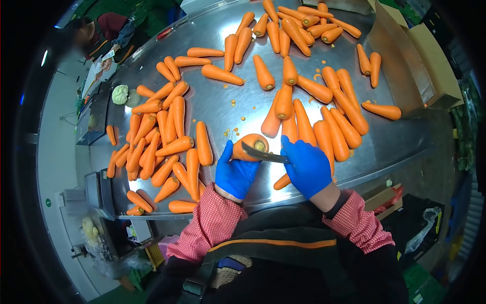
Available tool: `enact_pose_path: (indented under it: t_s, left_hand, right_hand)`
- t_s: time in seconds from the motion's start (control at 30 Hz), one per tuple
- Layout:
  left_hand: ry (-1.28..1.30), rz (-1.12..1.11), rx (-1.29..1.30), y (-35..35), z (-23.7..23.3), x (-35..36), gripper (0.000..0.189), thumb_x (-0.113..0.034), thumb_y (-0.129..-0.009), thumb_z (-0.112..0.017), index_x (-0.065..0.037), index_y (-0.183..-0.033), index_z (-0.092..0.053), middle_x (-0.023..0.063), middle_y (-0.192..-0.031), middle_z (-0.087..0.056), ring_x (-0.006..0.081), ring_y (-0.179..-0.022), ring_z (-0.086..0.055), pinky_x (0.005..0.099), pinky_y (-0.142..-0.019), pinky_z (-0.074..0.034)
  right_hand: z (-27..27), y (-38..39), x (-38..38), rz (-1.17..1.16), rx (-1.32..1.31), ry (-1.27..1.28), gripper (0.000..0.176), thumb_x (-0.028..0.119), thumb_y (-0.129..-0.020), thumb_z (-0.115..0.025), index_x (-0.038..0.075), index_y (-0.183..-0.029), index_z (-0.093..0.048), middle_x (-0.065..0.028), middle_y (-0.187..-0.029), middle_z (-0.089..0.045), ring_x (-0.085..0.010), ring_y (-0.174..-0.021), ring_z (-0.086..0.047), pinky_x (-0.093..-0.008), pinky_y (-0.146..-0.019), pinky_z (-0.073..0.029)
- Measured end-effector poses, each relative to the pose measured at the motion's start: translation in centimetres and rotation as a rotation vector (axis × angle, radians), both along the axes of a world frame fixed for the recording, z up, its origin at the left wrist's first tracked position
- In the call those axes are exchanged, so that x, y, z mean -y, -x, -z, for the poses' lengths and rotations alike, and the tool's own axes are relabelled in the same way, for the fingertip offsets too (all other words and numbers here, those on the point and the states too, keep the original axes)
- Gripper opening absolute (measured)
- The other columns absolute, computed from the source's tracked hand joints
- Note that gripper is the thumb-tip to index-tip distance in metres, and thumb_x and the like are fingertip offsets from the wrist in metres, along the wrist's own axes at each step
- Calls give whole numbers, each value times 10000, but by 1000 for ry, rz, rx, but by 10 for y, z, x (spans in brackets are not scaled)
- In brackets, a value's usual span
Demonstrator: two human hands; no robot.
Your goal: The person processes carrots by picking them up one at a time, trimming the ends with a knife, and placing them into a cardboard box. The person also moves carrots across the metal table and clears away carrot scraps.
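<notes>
- Carrot (pixel 249 146): held in my left hand (pixel 235 175) just above the counter (pixel 390 142), by the middle of the near edge. The cut end faces up and shows a pale core.
- Left hand: blue glove, fingers closed round the carrot from below and from the left.
- Right hand (pixel 305 167): blue glove, closed on a knife (pixel 263 155). The handle is hidden in my fist and the dark blade points left.
- The blade lies across the carrot just under the cut end and touches it. I cannot tell how deep it sits.
- My hands are close together, joined only by the blade.
- Stray carrot (pixel 282 181): lies on the near edge and pokes out from under my right hand.
- Heap (pixel 157 147): many carrots piled toward the left edge, just beside my left hand.
- Row (pixel 329 126): long carrots lie side by side beyond my right hand, toward the right edge.
- Far pile (pixel 296 25): more carrots at the far edge.
- Scraps (pixel 234 103): small orange bits on bare steel beyond the held carrot.
- Cabbage (pixel 120 94): pale green piece at the left edge.
- Box (pixel 430 66): cardboard, against the right edge.
- Another person (pixel 109 30): stands past the far left corner.
</notes>
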State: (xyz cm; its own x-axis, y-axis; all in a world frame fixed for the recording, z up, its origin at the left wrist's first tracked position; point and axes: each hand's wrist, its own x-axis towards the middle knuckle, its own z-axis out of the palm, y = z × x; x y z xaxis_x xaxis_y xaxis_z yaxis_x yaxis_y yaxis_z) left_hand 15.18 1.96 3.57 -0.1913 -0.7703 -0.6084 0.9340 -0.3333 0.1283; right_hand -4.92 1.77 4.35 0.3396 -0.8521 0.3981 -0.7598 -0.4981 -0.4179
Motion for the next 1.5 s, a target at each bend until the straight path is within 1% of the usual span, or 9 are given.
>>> enact_pose_path:
  t_s: [0.17,0.27,0.37,0.5,0.8,0.97,1.07,1.33,1.5]
  left_hand:
    - [206,-82,-95,-23,11,-1,488,-327,-965,-468,11,-1314,-416,204,-1293,-506,333,-1216,-490,480,-1047,-397]
    - [375,-235,64,-118,61,16,533,-333,-958,-483,9,-1353,-375,203,-1358,-459,336,-1287,-417,492,-1089,-338]
    - [-59,-489,124,-114,17,25,513,-326,-936,-546,-25,-1330,-413,179,-1347,-479,318,-1253,-459,494,-1065,-371]
    - [-115,-110,456,-48,37,16,337,-265,-943,-541,-90,-1230,-559,109,-1145,-589,240,-1048,-595,464,-956,-486]
    - [4,337,580,29,55,-5,396,-295,-947,-520,-115,-1300,-512,101,-1048,-599,204,-974,-617,351,-891,-524]
    - [33,423,808,38,57,5,428,-323,-949,-510,-103,-1315,-496,94,-1085,-600,188,-990,-611,307,-884,-504]
    - [187,565,1120,43,91,15,485,-241,-906,-597,-20,-1320,-478,117,-1099,-604,200,-997,-601,323,-928,-473]
    - [288,572,1500,78,143,40,594,-280,-788,-752,63,-1208,-509,191,-1127,-606,263,-1064,-593,352,-952,-450]
    - [349,486,1654,108,154,46,739,-257,-727,-801,23,-1288,-409,184,-1139,-583,275,-1043,-595,368,-924,-465]
  right_hand:
    - [19,7,7,19,235,-11,320,94,-806,-614,85,-1126,-608,-47,-808,-584,-211,-692,-606,-325,-613,-487]
    - [28,43,4,286,670,-541,274,189,-912,-566,58,-1151,-592,-132,-911,-645,-259,-776,-635,-309,-707,-510]
    - [63,82,11,508,525,-757,346,288,-920,-567,45,-1166,-577,-165,-982,-638,-292,-796,-636,-338,-736,-515]
    - [80,72,9,401,-92,-519,548,397,-856,-622,43,-1252,-484,-172,-997,-617,-320,-843,-647,-390,-730,-519]
    - [88,23,41,407,-416,-645,771,425,-738,-734,-18,-1256,-372,-165,-900,-611,-292,-833,-670,-423,-674,-539]
    - [106,54,35,315,-47,-422,462,317,-774,-694,38,-1097,-518,-134,-829,-620,-219,-600,-643,-307,-531,-516]
    - [77,101,45,282,1474,-1433,409,346,-803,-680,76,-1073,-534,-96,-745,-606,-188,-538,-593,-289,-495,-492]
    - [-83,252,113,219,1602,-534,367,467,-854,-624,112,-945,-608,-68,-723,-601,-131,-488,-511,-258,-456,-440]
    - [-98,245,131,312,1347,-469,417,466,-888,-581,73,-1020,-628,-46,-696,-575,-101,-488,-508,-236,-455,-432]
